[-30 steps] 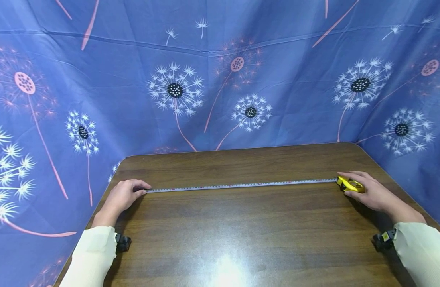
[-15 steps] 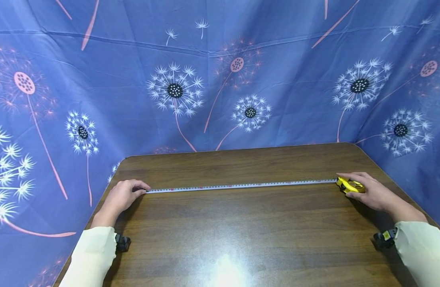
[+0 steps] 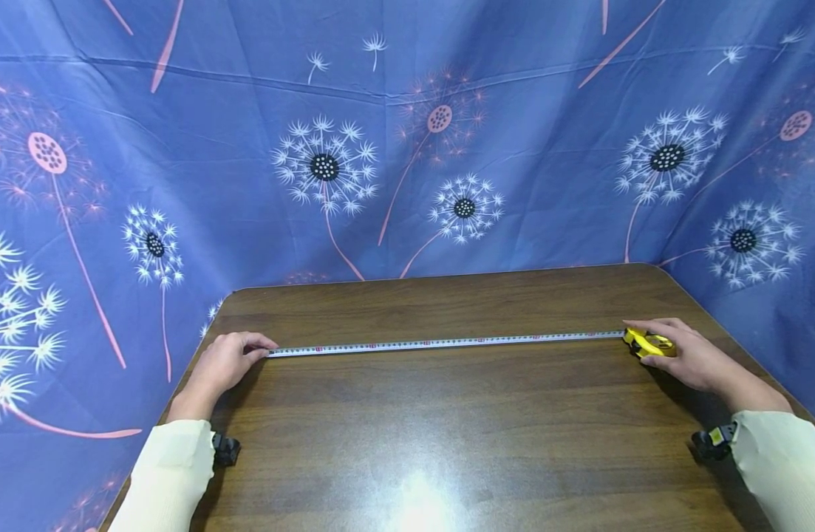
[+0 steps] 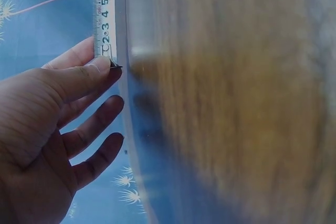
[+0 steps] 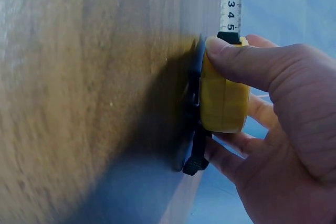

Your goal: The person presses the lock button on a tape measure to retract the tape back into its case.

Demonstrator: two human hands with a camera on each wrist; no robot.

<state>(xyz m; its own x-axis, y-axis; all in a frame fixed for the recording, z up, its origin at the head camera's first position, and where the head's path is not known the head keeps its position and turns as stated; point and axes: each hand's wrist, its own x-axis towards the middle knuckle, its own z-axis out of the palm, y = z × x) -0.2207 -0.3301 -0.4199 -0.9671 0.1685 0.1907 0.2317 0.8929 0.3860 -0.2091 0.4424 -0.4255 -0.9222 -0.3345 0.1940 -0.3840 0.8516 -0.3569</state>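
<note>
A white measuring tape blade (image 3: 440, 343) lies stretched across the brown wooden table (image 3: 447, 443) from left to right. My left hand (image 3: 224, 362) pinches the blade's end hook between thumb and forefinger at the table's left side; the left wrist view shows the tape end (image 4: 105, 30) under my thumb (image 4: 79, 80). My right hand (image 3: 686, 356) grips the yellow tape case (image 3: 649, 343) at the right side. In the right wrist view the yellow case (image 5: 223, 95) sits under my thumb (image 5: 247, 64), with the blade (image 5: 230, 3) running out of it.
A blue cloth with dandelion print (image 3: 407, 148) hangs behind and at both sides of the table. The table's left edge and right edge lie close to each hand. Small black wrist cameras (image 3: 226, 449) sit at both cream sleeves.
</note>
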